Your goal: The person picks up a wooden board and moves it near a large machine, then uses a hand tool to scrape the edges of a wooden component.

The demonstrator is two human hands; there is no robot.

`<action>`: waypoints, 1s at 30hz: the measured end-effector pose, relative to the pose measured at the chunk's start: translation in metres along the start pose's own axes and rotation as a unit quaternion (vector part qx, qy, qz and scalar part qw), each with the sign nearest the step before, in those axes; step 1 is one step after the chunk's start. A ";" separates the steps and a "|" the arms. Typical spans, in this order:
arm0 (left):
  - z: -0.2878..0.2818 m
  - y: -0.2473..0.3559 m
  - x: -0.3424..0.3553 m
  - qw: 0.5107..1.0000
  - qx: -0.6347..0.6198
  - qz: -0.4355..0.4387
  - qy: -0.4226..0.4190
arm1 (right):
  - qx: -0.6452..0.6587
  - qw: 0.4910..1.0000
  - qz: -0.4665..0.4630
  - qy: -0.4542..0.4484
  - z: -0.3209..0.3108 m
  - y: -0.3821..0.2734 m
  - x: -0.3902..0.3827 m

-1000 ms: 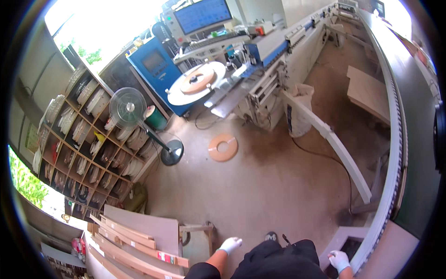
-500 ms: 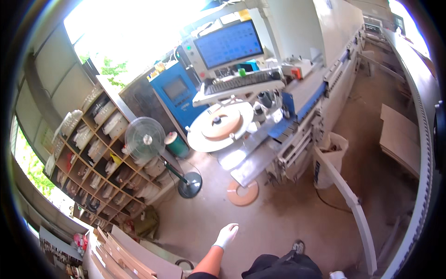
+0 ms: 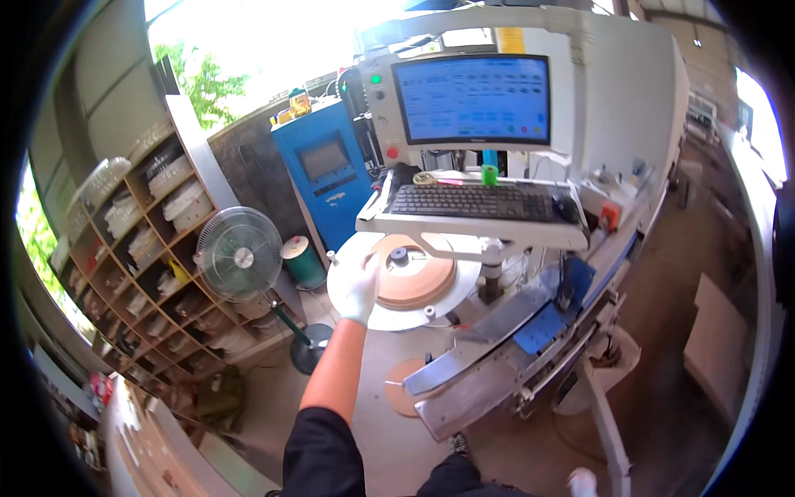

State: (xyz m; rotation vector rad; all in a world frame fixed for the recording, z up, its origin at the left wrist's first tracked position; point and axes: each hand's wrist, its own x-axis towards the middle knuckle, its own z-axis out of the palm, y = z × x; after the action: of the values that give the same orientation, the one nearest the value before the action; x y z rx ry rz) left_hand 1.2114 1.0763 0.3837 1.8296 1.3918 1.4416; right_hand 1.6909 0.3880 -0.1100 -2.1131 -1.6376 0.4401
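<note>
My left hand [image 3: 361,291], in a white glove, reaches forward over the left side of a round white disc [image 3: 341,300]. Its fingers stretch toward a wide tan roll of banding [image 3: 411,280] that lies flat on the disc around a grey hub [image 3: 399,256]. Whether the fingertips touch the roll cannot be made out, and nothing shows in the hand. Small upright posts stand at the disc's rim. Low at the bottom edge, right of my legs, is my gloved right hand [image 3: 583,483]; its fingers are not distinct.
Above the disc is a keyboard shelf [image 3: 472,222] under a monitor [image 3: 472,99]. A metal machine bed [image 3: 472,364] runs to the right. Another tan roll [image 3: 401,389] lies on the floor. A fan [image 3: 240,255], a green spool [image 3: 303,263] and filled cubbyholes [image 3: 157,211] stand left.
My left hand has moved forward and up from above the floor to the disc with the roll. My view has come closer to the machine and the monitor.
</note>
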 end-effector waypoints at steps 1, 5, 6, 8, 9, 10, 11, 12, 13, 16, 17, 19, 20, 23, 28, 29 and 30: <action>-0.002 0.026 0.037 0.995 0.067 0.065 -0.032 | 0.067 0.987 0.108 -0.098 0.025 -0.010 -0.030; 0.022 -0.008 0.147 0.954 0.292 0.058 0.029 | 0.197 0.891 0.355 -0.203 0.044 -0.059 -0.066; 0.033 0.000 0.167 0.944 0.329 -0.005 -0.021 | 0.214 0.876 0.392 -0.180 0.032 -0.075 -0.070; 0.048 -0.013 0.199 0.897 0.435 -0.033 -0.075 | 0.239 0.856 0.436 -0.141 0.016 -0.098 -0.065; 0.055 -0.019 0.206 0.905 0.419 -0.057 -0.054 | 0.249 0.850 0.447 -0.120 0.008 -0.106 -0.061; 0.063 -0.007 0.206 0.912 0.399 -0.082 -0.037 | 0.258 0.844 0.460 -0.096 0.001 -0.114 -0.061; 0.063 -0.010 0.211 0.914 0.385 -0.110 -0.067 | 0.261 0.841 0.467 -0.083 -0.004 -0.118 -0.058; 0.063 -0.016 0.218 0.913 0.371 -0.137 -0.095 | 0.264 0.837 0.474 -0.071 -0.009 -0.121 -0.057; 0.059 -0.024 0.224 0.915 0.363 -0.141 -0.105 | 0.270 0.838 0.471 -0.058 -0.012 -0.122 -0.054; 0.052 -0.038 0.224 0.947 0.296 -0.128 -0.005 | 0.280 0.849 0.447 -0.032 -0.010 -0.113 -0.046; 0.046 -0.033 0.214 0.968 0.223 -0.110 0.031 | 0.275 0.864 0.421 -0.023 -0.007 -0.108 -0.046; 0.024 -0.048 0.181 0.993 -0.017 -0.042 0.108 | 0.109 0.986 0.119 0.049 0.022 -0.042 -0.056; 0.014 -0.058 0.154 0.982 -0.096 0.044 0.158 | 0.259 0.941 0.216 -0.011 0.018 -0.047 -0.024; 0.020 0.014 -0.010 0.932 -0.351 0.016 0.088 | 0.456 0.812 0.362 -0.039 -0.037 -0.090 0.044; 0.004 0.037 -0.327 0.980 -0.086 -0.162 0.078 | 0.468 0.843 0.187 -0.188 -0.037 -0.146 0.173; -0.009 0.050 -0.386 0.985 -0.021 -0.154 0.073 | 0.238 0.935 -0.056 -0.256 -0.059 -0.191 0.183; -0.023 0.065 -0.441 0.979 0.014 -0.196 0.051 | 0.271 0.909 -0.114 -0.296 -0.077 -0.246 0.182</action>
State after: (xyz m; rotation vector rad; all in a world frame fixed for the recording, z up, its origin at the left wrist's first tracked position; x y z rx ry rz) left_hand 1.2376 0.6559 0.2366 1.4071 1.7155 1.3259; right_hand 1.5705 0.6050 0.0850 -1.4183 -1.7586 1.3798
